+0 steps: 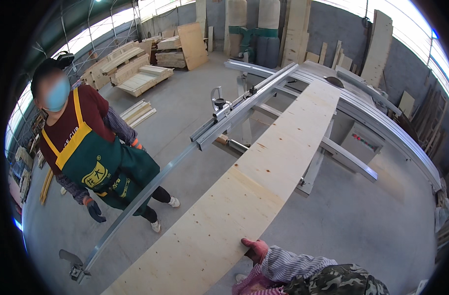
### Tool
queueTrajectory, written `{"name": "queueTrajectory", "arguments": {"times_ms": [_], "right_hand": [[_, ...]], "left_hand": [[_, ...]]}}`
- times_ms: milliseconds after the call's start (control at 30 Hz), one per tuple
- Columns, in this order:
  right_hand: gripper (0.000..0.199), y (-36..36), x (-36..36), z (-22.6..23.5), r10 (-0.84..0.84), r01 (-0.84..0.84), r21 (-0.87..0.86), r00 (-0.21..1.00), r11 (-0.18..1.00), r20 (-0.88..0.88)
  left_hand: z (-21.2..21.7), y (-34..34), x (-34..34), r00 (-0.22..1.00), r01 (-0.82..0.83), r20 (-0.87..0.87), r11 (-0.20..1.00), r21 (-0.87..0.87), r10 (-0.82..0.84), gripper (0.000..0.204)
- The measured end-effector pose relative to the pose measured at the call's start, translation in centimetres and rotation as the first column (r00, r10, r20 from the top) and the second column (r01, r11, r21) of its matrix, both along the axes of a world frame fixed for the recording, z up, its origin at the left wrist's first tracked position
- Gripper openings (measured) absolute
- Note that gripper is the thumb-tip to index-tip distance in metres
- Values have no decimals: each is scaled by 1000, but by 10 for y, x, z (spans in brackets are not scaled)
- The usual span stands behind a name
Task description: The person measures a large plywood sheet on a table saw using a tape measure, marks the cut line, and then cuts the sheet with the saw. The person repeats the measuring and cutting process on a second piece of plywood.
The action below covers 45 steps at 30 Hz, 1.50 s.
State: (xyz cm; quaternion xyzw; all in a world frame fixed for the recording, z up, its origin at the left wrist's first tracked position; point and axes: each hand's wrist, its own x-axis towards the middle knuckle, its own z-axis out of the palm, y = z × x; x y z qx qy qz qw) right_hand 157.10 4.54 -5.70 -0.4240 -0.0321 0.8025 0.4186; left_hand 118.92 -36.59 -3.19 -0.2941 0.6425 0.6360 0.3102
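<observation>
A long, pale wooden board (244, 189) with small dark knots runs from the lower edge up to the sliding table saw. Its far end lies on the saw's metal frame, close to the dark round blade (334, 82). My right hand (255, 249), in a reddish glove, grips the board's right edge. The thumb rests on top, while the other fingers are mostly hidden beneath. A striped cuff and a camouflage sleeve show behind that hand. My left hand is out of the picture.
A co-worker (99, 152) in a green apron and mask stands left, gloved hands lowered. Between us stretches the saw's long metal fence bar (141, 199). A support arm (350, 160) juts right under the board. Stacked timber (136, 73) and a dust collector (254, 42) stand behind.
</observation>
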Motion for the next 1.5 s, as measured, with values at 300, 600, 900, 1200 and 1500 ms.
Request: {"name": "queueTrajectory", "arguments": {"times_ms": [300, 600, 900, 1200, 1500], "right_hand": [[46, 65, 62, 18, -101, 90, 175, 993, 980, 55], [52, 92, 106, 27, 84, -88, 41, 992, 995, 94], [54, 114, 141, 27, 285, -282, -181, 958, 942, -9], [58, 135, 205, 40, 774, -766, -121, 617, 632, 140], [42, 115, 210, 127, 490, -814, 565, 551, 135, 675]], "left_hand": [[31, 78, 10, 970, 240, -26, 968, -73, -243, 43], [-15, 81, 12, 910, 366, 184, 929, 58, -370, 48], [11, 114, 57, 478, 151, 244, 352, 924, -844, 44], [76, 237, 261, 876, 476, 57, 877, 60, -480, 34], [148, 391, 402, 213, 968, -159, 186, 167, -964, 25]]}}
